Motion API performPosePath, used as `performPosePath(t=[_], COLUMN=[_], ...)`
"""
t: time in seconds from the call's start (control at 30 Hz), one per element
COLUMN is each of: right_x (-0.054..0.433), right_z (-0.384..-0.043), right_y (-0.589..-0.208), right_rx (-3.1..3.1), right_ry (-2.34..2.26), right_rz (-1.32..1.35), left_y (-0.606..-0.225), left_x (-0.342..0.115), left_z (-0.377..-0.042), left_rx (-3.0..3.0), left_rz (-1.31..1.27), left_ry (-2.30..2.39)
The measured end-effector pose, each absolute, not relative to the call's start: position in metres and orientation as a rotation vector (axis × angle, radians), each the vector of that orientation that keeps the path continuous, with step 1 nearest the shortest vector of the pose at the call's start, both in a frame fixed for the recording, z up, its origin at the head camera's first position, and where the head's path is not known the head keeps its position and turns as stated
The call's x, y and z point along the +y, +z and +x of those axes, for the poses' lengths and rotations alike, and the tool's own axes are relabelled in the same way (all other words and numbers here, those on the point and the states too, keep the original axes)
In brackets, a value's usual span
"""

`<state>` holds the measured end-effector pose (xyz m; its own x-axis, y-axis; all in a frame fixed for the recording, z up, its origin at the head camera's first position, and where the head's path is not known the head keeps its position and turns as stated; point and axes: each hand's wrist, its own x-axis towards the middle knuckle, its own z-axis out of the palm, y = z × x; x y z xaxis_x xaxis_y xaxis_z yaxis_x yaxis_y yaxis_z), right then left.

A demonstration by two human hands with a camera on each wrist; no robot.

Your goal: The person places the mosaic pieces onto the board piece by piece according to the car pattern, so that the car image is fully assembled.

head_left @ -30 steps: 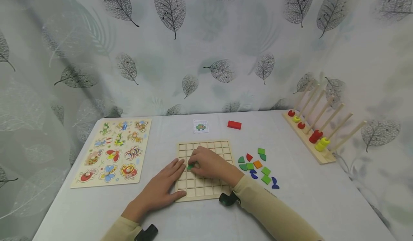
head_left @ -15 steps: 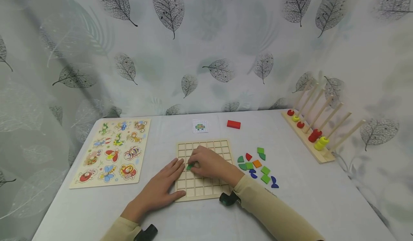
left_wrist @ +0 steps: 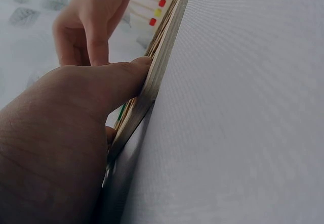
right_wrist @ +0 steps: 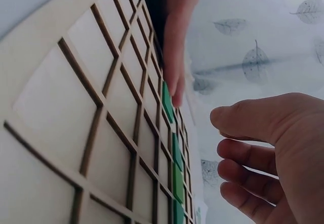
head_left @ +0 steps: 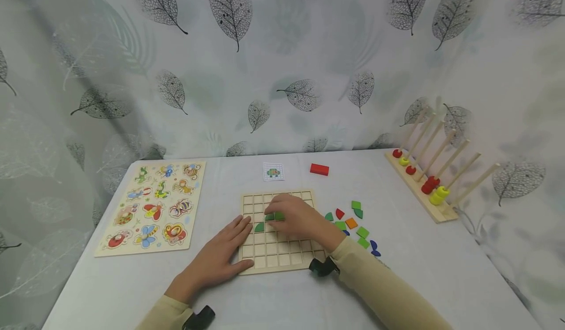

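A wooden grid board (head_left: pixel 273 264) lies in the middle of the table. My left hand (head_left: pixel 225 249) rests flat on its left edge with straight fingers, the thumb near the lower corner. A dark green quarter-circle piece (head_left: pixel 259 227) sits in a cell beside the left fingertips. One row farther back are another dark green piece (head_left: pixel 269 217) and a light green square (head_left: pixel 279 215), partly covered by my right hand (head_left: pixel 296 218). In the right wrist view, the right hand (right_wrist: pixel 268 158) hovers beside the board, thumb and fingers apart, holding nothing; several green pieces (right_wrist: pixel 177 183) line the grid.
Loose red, orange, green and blue pieces (head_left: pixel 351 223) lie right of the board. Behind it are a picture card (head_left: pixel 273 172) and a red block (head_left: pixel 320 169). An insect picture board (head_left: pixel 154 210) lies left; a peg rack with rings (head_left: pixel 423 188) stands right.
My right hand has let go of the green quarter-circle piece, which stays in its cell. The hand has moved up and right, its fingers spreading. The left hand has stayed put.
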<state>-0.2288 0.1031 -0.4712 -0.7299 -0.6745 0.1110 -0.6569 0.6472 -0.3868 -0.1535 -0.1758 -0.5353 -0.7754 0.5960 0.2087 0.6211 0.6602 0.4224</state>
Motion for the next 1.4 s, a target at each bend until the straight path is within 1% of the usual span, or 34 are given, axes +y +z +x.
performPosePath(t=[0.4,0.8,1.07,1.4], right_x=[0.139,0.168,0.186,0.208], right_z=[-0.231,-0.229,-0.230,-0.226], right_y=[-0.460,-0.452,-0.450,-0.448], right_rx=[2.860,2.924,2.970,3.002], right_ry=[-0.747,-0.798,-0.823,-0.862], right_rz=[-1.092,-0.935,-0.963,-0.789], left_y=[-0.537,-0.535,-0.535,-0.536], left_x=[-0.176,-0.175,-0.176,-0.176], left_z=[-0.154,-0.154,-0.153,-0.154], left_rx=[-2.803,-2.821,-2.821,-2.810], left_rz=[-1.043,-1.040,-1.033,-1.044], left_ry=[-0.740,-0.735,-0.742,-0.744])
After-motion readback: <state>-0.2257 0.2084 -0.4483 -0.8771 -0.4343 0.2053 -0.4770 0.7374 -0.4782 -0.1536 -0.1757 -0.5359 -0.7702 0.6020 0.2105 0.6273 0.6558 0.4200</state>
